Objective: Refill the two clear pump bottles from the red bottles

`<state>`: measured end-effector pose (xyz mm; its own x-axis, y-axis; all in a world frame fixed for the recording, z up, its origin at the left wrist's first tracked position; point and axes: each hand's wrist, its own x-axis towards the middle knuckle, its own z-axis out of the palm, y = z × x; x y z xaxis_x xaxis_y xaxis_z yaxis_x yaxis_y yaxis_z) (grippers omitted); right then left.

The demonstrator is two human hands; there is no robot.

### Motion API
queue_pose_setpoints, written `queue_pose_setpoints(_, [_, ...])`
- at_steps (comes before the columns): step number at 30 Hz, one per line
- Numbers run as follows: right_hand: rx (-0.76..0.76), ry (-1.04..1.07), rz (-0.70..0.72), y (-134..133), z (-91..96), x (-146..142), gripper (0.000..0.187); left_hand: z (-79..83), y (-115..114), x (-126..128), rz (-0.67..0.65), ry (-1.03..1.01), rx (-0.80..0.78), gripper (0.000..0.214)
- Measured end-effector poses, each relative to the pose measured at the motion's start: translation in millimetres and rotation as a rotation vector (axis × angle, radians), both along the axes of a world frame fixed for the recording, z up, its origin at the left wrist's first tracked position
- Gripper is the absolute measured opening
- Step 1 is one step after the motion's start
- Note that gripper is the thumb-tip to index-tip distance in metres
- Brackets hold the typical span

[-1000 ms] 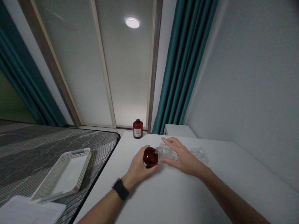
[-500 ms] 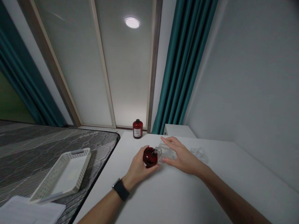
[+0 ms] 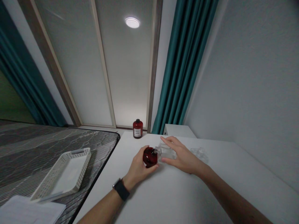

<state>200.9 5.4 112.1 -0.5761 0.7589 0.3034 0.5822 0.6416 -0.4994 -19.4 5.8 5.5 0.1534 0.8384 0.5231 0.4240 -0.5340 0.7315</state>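
Over the white table (image 3: 161,199), my left hand (image 3: 137,166) is wrapped round a dark red bottle (image 3: 149,156) whose neck faces right. My right hand (image 3: 178,155) grips a clear bottle (image 3: 166,152), tilted on its side. The clear bottle's mouth meets the red bottle's neck; whether liquid passes between them I cannot make out. Several clear items (image 3: 199,154), too blurred to name, lie just beyond my right wrist. Another red bottle (image 3: 137,129), with a black cap and a white label, stands upright at the table's far edge.
To the left, a white perforated basket (image 3: 83,168) and white papers (image 3: 30,210) rest on a dark grey patterned surface (image 3: 98,143). Behind the table are a white cabinet (image 3: 181,130), a teal curtain (image 3: 184,68) and frosted sliding doors (image 3: 126,77).
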Motion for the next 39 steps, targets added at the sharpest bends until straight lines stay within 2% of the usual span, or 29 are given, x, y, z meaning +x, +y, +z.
queue_pose_setpoints(39, [0.017,-0.062,0.017,4,11.1,-5,0.076,1.2,-3,4,0.032,-0.076,-0.044,0.072])
